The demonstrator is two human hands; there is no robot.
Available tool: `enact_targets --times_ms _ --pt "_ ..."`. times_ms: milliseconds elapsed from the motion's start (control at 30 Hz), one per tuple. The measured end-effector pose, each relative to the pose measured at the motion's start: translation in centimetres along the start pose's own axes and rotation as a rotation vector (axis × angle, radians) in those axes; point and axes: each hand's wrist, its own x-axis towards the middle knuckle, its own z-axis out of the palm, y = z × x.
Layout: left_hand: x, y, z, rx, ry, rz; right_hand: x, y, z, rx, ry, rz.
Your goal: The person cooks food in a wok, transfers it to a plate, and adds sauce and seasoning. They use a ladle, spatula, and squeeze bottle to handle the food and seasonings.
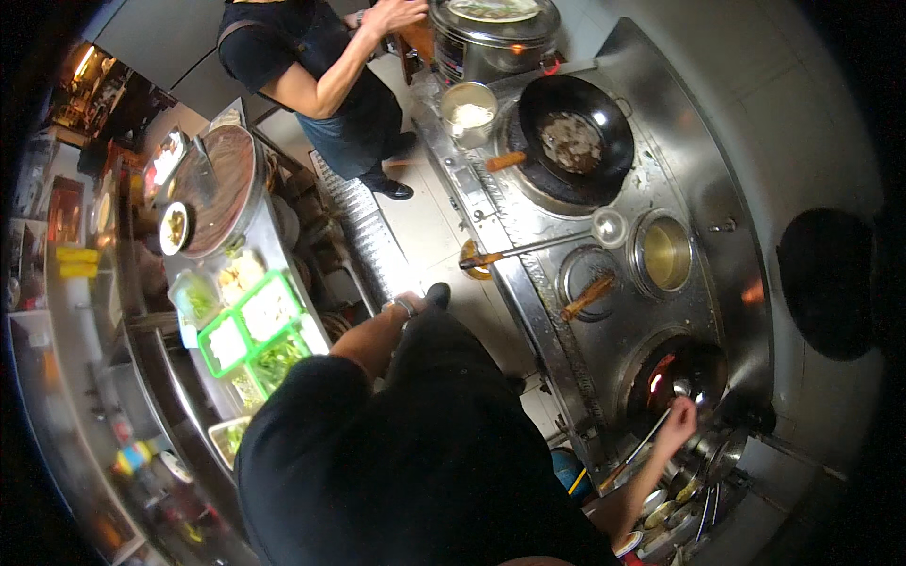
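My right hand [681, 419] is over the near edge of a dark wok [655, 375] at the lower right of the stove, its fingertips drawn together; whether they pinch anything is too small to tell. A ladle's thin handle [640, 449] runs just beside it, the bowl end in the wok. My left hand [409, 304] hangs low by my body, a band at its wrist, and its fingers are mostly hidden. Farther up, a larger black wok [577, 138] with a wooden handle holds pale, foamy contents. A ladle [607, 228] with a long handle lies across the stove.
A co-worker in a dark apron [340, 106] stands at the top beside a large lidded pot [495, 42]. A pot of yellowish liquid [664, 253] sits in the steel stove top. On the left counter are a round chopping block [219, 191], a cleaver [204, 166] and green-rimmed food trays [244, 324].
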Motion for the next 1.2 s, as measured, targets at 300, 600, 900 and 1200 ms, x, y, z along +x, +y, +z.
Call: enact_targets --times_ms 300,600,900,1200 --pt "-7.8 -12.1 -3.7 -0.397 0.075 -0.351 11.6 -44.4 -0.2 0.913 -1.075 -1.555" --pt "-12.2 -7.3 2.1 -0.630 0.111 -0.475 8.9 -57.5 12.6 0.878 -1.336 -1.992" --pt "-20.0 0.2 1.3 -1.433 0.224 -0.970 7.2 -61.2 14.7 1.013 -1.455 -2.198" --pt "-23.4 3.5 -1.6 -1.590 0.386 -1.111 7.8 -61.6 14.6 1.148 -1.468 -2.315"
